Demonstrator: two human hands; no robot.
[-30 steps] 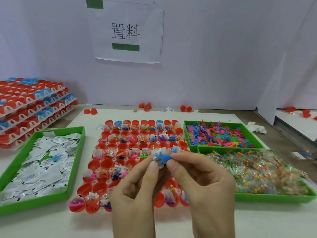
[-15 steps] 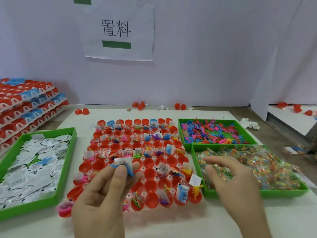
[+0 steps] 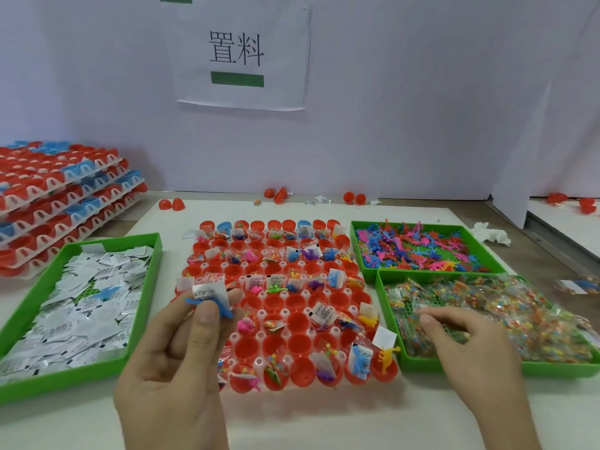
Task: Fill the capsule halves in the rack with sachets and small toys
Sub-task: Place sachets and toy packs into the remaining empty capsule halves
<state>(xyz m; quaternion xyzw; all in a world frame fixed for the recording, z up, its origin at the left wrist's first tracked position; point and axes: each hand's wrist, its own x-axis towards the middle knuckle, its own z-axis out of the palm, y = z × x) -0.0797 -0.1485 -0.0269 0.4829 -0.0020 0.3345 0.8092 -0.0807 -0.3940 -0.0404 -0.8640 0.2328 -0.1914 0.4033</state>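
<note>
The rack [image 3: 281,311] of red capsule halves lies in the middle of the table; many halves hold sachets and small toys, several in the middle rows stand bare. My left hand [image 3: 181,362] hovers over the rack's near-left part, pinching a white sachet and a blue toy [image 3: 211,298] between thumb and fingers. My right hand [image 3: 467,349] reaches into the near-right green tray of clear candy packets [image 3: 506,315], its fingertips resting on the packets at the tray's left end; whether it grips one I cannot tell.
A green tray of white sachets [image 3: 81,303] lies at the left. A green tray of coloured plastic toys [image 3: 418,248] sits behind the packet tray. Stacked racks [image 3: 55,196] stand at the far left. Loose red capsule halves [image 3: 172,204] lie near the back wall.
My hands have separated: the left kept the sachet and blue toy and sank to the left, while the right swung out to the packet tray.
</note>
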